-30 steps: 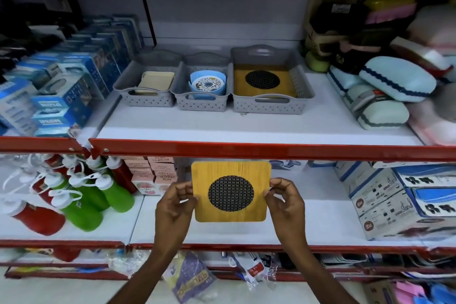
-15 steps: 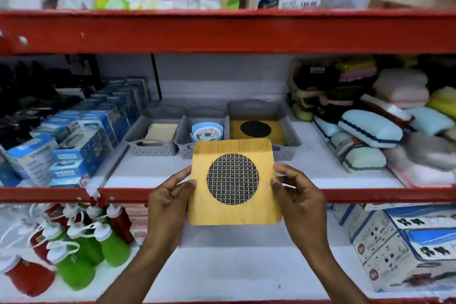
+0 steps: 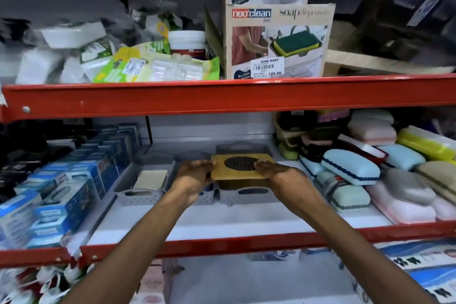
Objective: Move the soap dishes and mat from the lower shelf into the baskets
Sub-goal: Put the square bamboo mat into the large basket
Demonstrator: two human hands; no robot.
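A square wooden mat (image 3: 240, 167) with a round black mesh centre lies nearly flat just above the right grey basket (image 3: 246, 195). My left hand (image 3: 195, 173) grips its left edge and my right hand (image 3: 276, 172) grips its right edge. A dark shape shows inside that basket under the mat. The left grey basket (image 3: 143, 195) holds a cream soap dish (image 3: 151, 179). The middle basket (image 3: 207, 197) is mostly hidden behind my left hand.
Blue boxed goods (image 3: 69, 187) crowd the shelf's left side. Pastel soap cases (image 3: 350, 170) pile up on the right. A red shelf beam (image 3: 222, 96) runs overhead with soap dispenser boxes (image 3: 278, 42) above. A red front rail (image 3: 222, 244) edges this shelf.
Both hands have carried the mat up from the lower shelf and forward over the right basket, tilting it from upright to nearly flat. The view has swung upward.
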